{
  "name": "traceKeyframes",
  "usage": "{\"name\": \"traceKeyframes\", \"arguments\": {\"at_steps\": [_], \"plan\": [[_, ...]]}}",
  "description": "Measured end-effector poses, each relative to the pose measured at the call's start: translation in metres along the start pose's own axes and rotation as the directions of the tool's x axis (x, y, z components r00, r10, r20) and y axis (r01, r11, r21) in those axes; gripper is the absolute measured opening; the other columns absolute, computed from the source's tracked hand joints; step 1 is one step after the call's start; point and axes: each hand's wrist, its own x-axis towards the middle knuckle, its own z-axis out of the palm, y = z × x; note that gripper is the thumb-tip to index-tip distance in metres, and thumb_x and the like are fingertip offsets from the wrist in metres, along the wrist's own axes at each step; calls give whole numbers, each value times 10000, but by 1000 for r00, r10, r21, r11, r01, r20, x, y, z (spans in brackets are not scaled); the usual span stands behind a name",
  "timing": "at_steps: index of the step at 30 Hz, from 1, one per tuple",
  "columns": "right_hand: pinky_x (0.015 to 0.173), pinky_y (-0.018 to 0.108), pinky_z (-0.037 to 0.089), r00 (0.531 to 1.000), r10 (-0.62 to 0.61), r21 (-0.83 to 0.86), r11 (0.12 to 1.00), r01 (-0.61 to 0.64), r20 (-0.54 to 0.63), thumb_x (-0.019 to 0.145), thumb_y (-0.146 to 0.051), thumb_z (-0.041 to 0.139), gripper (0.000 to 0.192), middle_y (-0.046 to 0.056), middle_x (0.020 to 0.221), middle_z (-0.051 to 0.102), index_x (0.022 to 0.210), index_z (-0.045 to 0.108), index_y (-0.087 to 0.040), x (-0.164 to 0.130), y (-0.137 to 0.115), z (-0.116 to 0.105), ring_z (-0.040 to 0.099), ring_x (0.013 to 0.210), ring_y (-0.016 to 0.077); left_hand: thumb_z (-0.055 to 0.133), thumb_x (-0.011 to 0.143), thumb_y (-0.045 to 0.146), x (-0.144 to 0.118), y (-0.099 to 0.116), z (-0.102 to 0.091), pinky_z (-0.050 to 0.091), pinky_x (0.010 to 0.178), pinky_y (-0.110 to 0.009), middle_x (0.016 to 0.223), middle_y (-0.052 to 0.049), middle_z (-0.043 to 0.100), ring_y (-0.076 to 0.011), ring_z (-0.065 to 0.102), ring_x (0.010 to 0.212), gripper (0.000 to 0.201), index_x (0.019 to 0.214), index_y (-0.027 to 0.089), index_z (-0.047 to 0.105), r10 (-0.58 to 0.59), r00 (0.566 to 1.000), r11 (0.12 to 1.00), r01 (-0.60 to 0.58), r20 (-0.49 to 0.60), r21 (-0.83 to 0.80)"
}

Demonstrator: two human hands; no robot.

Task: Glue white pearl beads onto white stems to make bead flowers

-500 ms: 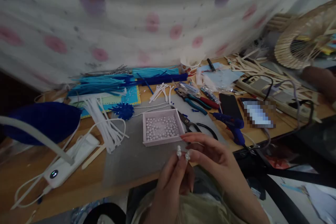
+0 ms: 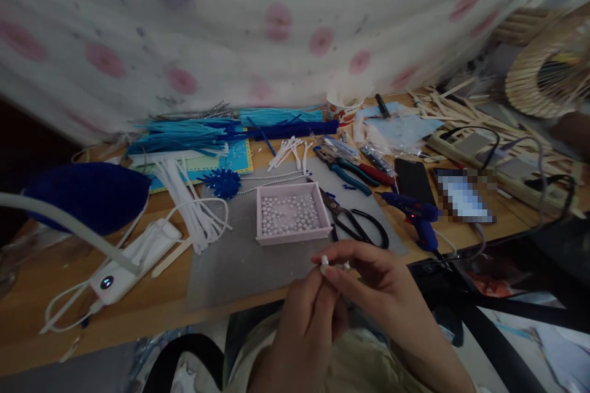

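My left hand (image 2: 306, 307) and my right hand (image 2: 375, 279) meet just in front of the table's near edge. Both are closed, fingertips pinched around a small cluster of white pearl beads (image 2: 324, 260). A bit of it pokes out between the right thumb and forefinger; the fingers cover the rest. Beyond them, on a grey mat (image 2: 225, 276), sits a pale pink open box (image 2: 295, 238) of loose pearl beads (image 2: 290, 215). Scissors with black handles (image 2: 345, 218) lie to its right, and a blue tinsel-like pompom (image 2: 222, 183) with a bead string lies to its left.
A blue glue gun (image 2: 417, 215), pliers (image 2: 348, 172) and two phones, one dark (image 2: 415, 181), lie to the right. White pipe cleaners (image 2: 188, 209) and a white power bank-like device (image 2: 133, 264) are at left. A paper cup (image 2: 343, 107) and wooden sticks (image 2: 456, 110) stand farther back.
My right hand's fingers have closed in over the beads, which were sticking up in two small clusters and are now mostly covered. The view has shifted slightly, moving the table items rightward.
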Motion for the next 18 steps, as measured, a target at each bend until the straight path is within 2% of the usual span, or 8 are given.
{"name": "traceKeyframes", "arguments": {"at_steps": [3,8,11,14,18], "plan": [[670,253,627,1000,8,30,1000,-9,25,873,-357,809,139,60,881,842,913,839,-228,0,0,0,775,793,193,550,975,527,1,2,0,330,498,-301,540,50,417,-167,384,508,402,663,274,537,27,999,999,-28,31,31],[674,247,637,997,78,150,985,-78,9,832,-379,863,154,58,871,849,880,850,-234,0,-1,0,787,799,190,499,1001,428,2,10,1,297,517,-323,497,51,408,-167,377,474,412,613,291,472,96,993,991,-102,73,84],[668,246,645,991,136,230,964,-135,8,797,-399,896,191,69,876,856,878,856,-230,-1,-1,1,796,787,192,498,1015,405,4,12,0,273,511,-323,498,64,392,-156,342,467,407,625,289,468,117,988,988,-126,101,86],[665,232,651,988,151,269,952,-149,12,786,-408,907,198,61,868,858,885,858,-243,0,-1,2,801,768,180,464,1046,406,3,9,-3,303,537,-319,535,52,434,-163,392,505,401,667,278,492,116,987,987,-127,114,96],[686,235,662,992,129,269,955,-127,11,781,-422,910,210,64,896,863,892,857,-252,1,1,2,808,777,180,471,1063,444,-1,3,-6,379,595,-312,596,33,495,-179,470,566,372,744,268,544,99,993,984,-106,59,144]]}}
